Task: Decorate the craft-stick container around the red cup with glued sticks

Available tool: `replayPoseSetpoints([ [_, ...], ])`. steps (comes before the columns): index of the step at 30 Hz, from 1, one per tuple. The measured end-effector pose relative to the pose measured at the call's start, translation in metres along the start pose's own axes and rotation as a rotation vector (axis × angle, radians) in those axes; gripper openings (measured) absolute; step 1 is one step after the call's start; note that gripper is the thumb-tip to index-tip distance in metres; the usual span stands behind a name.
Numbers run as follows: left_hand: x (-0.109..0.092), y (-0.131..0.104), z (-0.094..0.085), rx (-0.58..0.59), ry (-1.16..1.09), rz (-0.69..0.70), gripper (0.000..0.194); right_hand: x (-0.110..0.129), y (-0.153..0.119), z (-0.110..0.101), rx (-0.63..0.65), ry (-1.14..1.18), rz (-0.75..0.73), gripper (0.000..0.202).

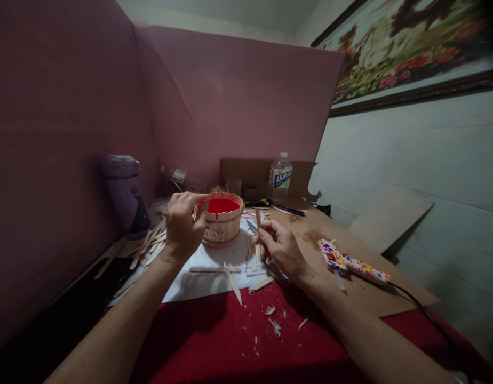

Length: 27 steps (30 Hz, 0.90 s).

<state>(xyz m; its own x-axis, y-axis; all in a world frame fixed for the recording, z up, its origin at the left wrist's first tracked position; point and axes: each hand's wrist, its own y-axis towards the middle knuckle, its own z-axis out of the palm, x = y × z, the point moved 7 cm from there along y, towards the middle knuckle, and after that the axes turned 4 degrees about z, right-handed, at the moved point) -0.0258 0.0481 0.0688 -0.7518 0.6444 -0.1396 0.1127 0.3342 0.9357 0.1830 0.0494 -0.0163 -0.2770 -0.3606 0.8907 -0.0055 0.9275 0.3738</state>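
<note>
A round bucket (222, 232) built of pale wooden craft sticks, with a scalloped rim and red inside, stands on white paper. My left hand (185, 221) is at its left rim, thumb and forefinger closed in a pinch; what lies between them is unclear. To the right of the bucket, my right hand (280, 245) grips a short craft stick (257, 216), upright, together with what look like scissors (252, 228), their pointed blade showing and the rest mostly hidden by the fingers. Cut sticks (232, 282) and shavings lie below the hands.
Loose craft sticks (148, 248) are heaped at left beside a purple container (126, 194). At right, a flower-patterned glue gun (352, 262) with a cord lies on cardboard (406, 298). Behind stand a plastic bottle (280, 176) and a yellow-black cutter (257, 202); a blue pen (293, 211) lies nearby.
</note>
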Motion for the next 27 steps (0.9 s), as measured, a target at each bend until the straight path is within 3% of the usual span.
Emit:
replayPoseSetpoints([
  [3, -0.012, -0.002, -0.006, -0.074, -0.077, 0.028, 0.013, 0.002, -0.002, 0.003, 0.029, 0.050, 0.019, 0.020],
  [5, -0.019, -0.005, -0.003, -0.058, -0.185, -0.002, 0.013, 0.005, -0.003, 0.005, 0.045, 0.069, 0.011, 0.020],
  [12, -0.043, -0.032, 0.046, 0.359, -0.578, -0.234, 0.015, 0.014, -0.010, 0.013, 0.125, 0.048, -0.021, 0.020],
  [15, -0.047, -0.042, 0.062, 0.462, -0.782, -0.392, 0.019, 0.023, -0.015, 0.016, 0.154, -0.005, -0.095, 0.020],
  [17, -0.046, -0.047, 0.068, 0.484, -0.909, -0.529, 0.026, 0.027, -0.018, 0.017, 0.173, -0.031, -0.118, 0.020],
  [21, -0.045, -0.056, 0.073, 0.537, -1.078, -0.768, 0.033, 0.023, -0.020, 0.017, 0.227, 0.027, -0.023, 0.022],
  [27, -0.048, -0.060, 0.075, 0.534, -1.177, -0.836, 0.034, 0.022, -0.020, 0.015, 0.206, 0.106, 0.000, 0.025],
])
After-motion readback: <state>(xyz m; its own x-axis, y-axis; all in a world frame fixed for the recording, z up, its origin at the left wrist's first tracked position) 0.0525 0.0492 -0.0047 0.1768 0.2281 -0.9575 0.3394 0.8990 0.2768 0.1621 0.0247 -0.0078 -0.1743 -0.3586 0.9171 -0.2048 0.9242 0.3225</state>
